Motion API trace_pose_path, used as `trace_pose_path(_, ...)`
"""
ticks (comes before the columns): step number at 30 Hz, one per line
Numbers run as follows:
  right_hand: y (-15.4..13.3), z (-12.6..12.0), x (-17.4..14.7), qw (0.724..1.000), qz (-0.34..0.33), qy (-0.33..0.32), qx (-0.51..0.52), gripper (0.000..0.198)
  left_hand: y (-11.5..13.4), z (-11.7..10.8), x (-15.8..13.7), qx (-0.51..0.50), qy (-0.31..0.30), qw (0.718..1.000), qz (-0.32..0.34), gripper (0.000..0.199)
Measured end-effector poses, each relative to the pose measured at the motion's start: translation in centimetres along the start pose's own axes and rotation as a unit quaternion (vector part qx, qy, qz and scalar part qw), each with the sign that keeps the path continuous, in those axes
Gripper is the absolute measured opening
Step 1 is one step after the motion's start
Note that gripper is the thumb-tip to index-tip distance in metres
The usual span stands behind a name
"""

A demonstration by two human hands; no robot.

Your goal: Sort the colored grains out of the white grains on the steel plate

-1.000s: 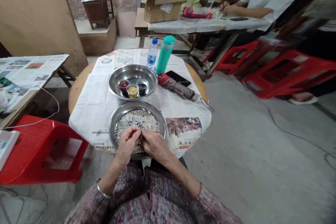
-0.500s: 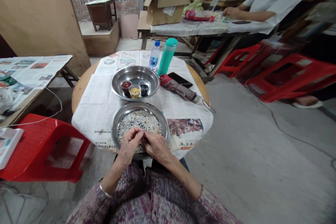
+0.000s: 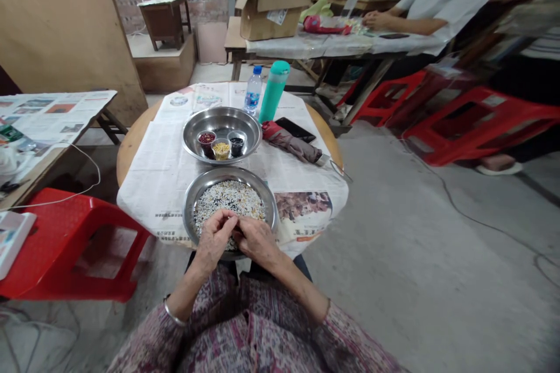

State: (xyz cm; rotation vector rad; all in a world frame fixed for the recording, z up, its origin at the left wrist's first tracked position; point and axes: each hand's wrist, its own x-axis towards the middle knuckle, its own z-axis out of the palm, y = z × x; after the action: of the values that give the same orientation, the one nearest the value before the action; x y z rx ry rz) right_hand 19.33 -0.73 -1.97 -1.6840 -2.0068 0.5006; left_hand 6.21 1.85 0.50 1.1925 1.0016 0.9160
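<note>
Steel pan [image 3: 192,197] of mixed grains [image 3: 231,198], near table edge.

Both forearms angled inward, left hand [image 3: 215,237] & right hand [image 3: 257,238] fingertip to fingertip, fingers curled, palms down, wrists low.

Teal flask [image 3: 273,91] beside water btl [image 3: 253,90].

bottle [image 3: 273,91] teal | stool [image 3: 74,245] red | sleeves [image 3: 245,332] purple paisley | bowl [image 3: 192,198] silver
</note>
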Motion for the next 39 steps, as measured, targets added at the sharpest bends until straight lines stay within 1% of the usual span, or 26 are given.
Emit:
trace_pose_path(5, 0.1, 0.3, -0.3, 1.0, -0.001, 0.003, 0.013, 0.021, 0.3, 0.1, -0.4, -0.017, -0.001, 1.0, -0.009, 0.023)
trace_pose_path(8, 0.2, 0.4, -0.4, 0.999, -0.008, 0.018, 0.048, 0.021, 0.9, 0.3, -0.6, -0.031, 0.001, 0.999, -0.024, 0.025)
trace_pose_path(11, 0.2, 0.4, -0.4, 0.992, -0.011, 0.071, 0.107, 0.023, 1.3, 0.3, -0.6, -0.05, 0.004, 0.998, -0.039, 0.029)
trace_pose_path(14, 0.3, 0.1, -0.3, 0.975, 0.01, 0.143, 0.171, 0.021, 1.3, 0.1, -0.4, -0.073, 0.018, 0.996, -0.057, 0.033)
trace_pose_path(15, 0.4, 0.0, -0.3, 0.972, 0.016, 0.156, 0.177, 0.02, 1.2, 0.0, -0.3, -0.083, 0.024, 0.994, -0.063, 0.034)
trace_pose_path(16, 0.4, -0.1, -0.3, 0.973, 0.018, 0.155, 0.168, 0.019, 1.1, -0.1, -0.2, -0.094, 0.029, 0.993, -0.068, 0.035)
trace_pose_path(17, 0.5, -0.2, -0.3, 0.98, 0.014, 0.138, 0.144, 0.019, 1.0, -0.2, -0.1, -0.105, 0.032, 0.991, -0.071, 0.035)
trace_pose_path(19, 0.6, -0.4, -0.3, 0.995, -0.006, 0.065, 0.072, 0.017, 0.8, -0.4, 0.1, -0.127, 0.032, 0.989, -0.072, 0.035)
trace_pose_path(21, 0.5, -0.5, -0.2, 1.0, -0.02, -0.008, 0.008, 0.015, 0.8, -0.6, 0.1, -0.139, 0.026, 0.988, -0.068, 0.034)
trace_pose_path(22, 0.5, -0.5, -0.2, 0.999, -0.021, -0.024, -0.01, 0.015, 0.9, -0.7, 0.1, -0.142, 0.024, 0.987, -0.066, 0.033)
trace_pose_path(23, 0.5, -0.6, -0.1, 0.999, -0.02, -0.025, -0.016, 0.016, 1.0, -0.7, 0.1, -0.144, 0.024, 0.987, -0.064, 0.032)
trace_pose_path(25, 0.6, -0.7, 0.0, 1.0, -0.015, 0.002, 0.0, 0.017, 1.3, -0.8, 0.0, -0.148, 0.033, 0.986, -0.065, 0.032)
trace_pose_path(27, 0.9, -0.9, 0.1, 0.999, -0.01, 0.035, 0.032, 0.018, 1.5, -0.9, -0.1, -0.157, 0.048, 0.984, -0.074, 0.032)
trace_pose_path(30, 1.6, -1.1, 0.2, 0.994, 0.001, 0.063, 0.085, 0.019, 1.6, -1.1, 0.1, -0.196, 0.059, 0.975, -0.09, 0.032)
trace_pose_path(32, 2.0, -1.2, 0.2, 0.99, 0.009, 0.079, 0.113, 0.021, 1.5, -1.2, 0.2, -0.237, 0.052, 0.965, -0.104, 0.032)
trace_pose_path(34, 2.4, -1.2, 0.2, 0.988, 0.009, 0.092, 0.12, 0.021, 1.4, -1.3, 0.4, -0.272, 0.044, 0.953, -0.129, 0.031)
trace_pose_path(37, 2.7, -1.2, 0.1, 0.989, -0.002, 0.094, 0.111, 0.022, 1.3, -1.5, 0.5, -0.299, 0.021, 0.939, -0.166, 0.031)
trace_pose_path(39, 2.8, -1.3, 0.1, 0.989, -0.006, 0.09, 0.114, 0.022, 1.4, -1.6, 0.5, -0.306, 0.003, 0.936, -0.174, 0.03)
